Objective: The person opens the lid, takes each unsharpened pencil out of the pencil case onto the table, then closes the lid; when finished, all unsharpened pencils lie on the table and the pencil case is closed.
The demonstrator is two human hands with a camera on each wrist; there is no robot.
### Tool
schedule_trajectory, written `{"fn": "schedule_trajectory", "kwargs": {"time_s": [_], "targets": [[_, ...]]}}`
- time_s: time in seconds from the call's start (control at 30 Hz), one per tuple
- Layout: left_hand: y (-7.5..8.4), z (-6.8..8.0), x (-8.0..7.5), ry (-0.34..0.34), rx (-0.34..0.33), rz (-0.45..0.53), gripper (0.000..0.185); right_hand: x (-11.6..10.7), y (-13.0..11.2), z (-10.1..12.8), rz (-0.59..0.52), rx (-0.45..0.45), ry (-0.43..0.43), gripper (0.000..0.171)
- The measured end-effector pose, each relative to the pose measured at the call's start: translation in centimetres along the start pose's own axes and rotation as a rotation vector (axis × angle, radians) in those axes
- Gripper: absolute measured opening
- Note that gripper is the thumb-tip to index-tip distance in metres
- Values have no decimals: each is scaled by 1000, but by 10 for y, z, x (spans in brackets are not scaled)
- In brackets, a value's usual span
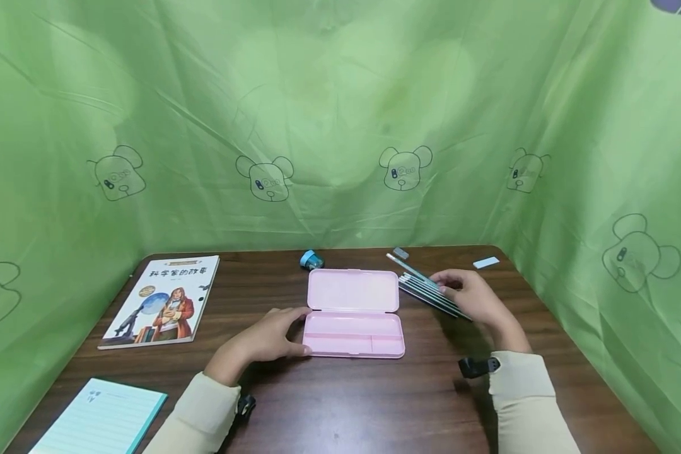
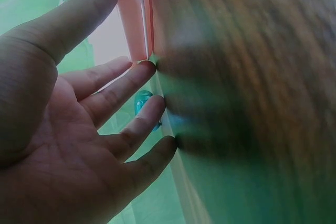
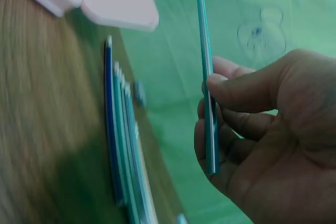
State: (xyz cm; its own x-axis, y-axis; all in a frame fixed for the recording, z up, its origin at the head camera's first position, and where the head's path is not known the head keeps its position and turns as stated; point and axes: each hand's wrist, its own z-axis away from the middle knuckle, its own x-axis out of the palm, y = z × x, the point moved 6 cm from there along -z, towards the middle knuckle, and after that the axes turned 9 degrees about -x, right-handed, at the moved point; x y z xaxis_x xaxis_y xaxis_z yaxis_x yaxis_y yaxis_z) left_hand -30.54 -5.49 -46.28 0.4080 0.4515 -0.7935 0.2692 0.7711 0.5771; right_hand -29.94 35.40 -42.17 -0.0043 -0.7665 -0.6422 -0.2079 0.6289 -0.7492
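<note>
On the table stands a pink pencil case [image 1: 340,324], its lid raised at the back and its divided tray facing up. At its left side is my left hand [image 1: 268,335], with thumb and fingers spread about the left end. In the left wrist view those fingers [image 2: 123,90] are nearly straight, holding nothing. My right hand [image 1: 477,297] pinches a teal pencil [image 3: 206,45] between thumb and fingers, its eraser end pointing up and away. Beneath and beside it, several more pencils [image 3: 126,145] lie in a bunch to the right of the case.
A blue pencil sharpener [image 1: 312,260] is behind the case. Near the back edge lie a grey eraser [image 1: 400,253] and a pale blue block [image 1: 485,262]. An illustrated book [image 1: 164,302] and a lined notepad [image 1: 99,416] occupy the left side. Green curtains [image 1: 329,126] enclose the table.
</note>
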Motion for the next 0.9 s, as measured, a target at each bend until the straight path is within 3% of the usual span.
{"fn": "schedule_trajectory", "kwargs": {"time_s": [0.13,0.37,0.6,0.9], "targets": [[-1,0,0,0,2,-1,81,-5,21,3,33,30,5,26],[-1,-1,1,2,5,-4,81,-1,44,2,179,-9,-26,21],[0,1,1,5,-4,-6,80,6,45,2,258,-46,-42,17],[1,1,0,7,0,-3,79,8,39,1,277,-49,-55,18]]}}
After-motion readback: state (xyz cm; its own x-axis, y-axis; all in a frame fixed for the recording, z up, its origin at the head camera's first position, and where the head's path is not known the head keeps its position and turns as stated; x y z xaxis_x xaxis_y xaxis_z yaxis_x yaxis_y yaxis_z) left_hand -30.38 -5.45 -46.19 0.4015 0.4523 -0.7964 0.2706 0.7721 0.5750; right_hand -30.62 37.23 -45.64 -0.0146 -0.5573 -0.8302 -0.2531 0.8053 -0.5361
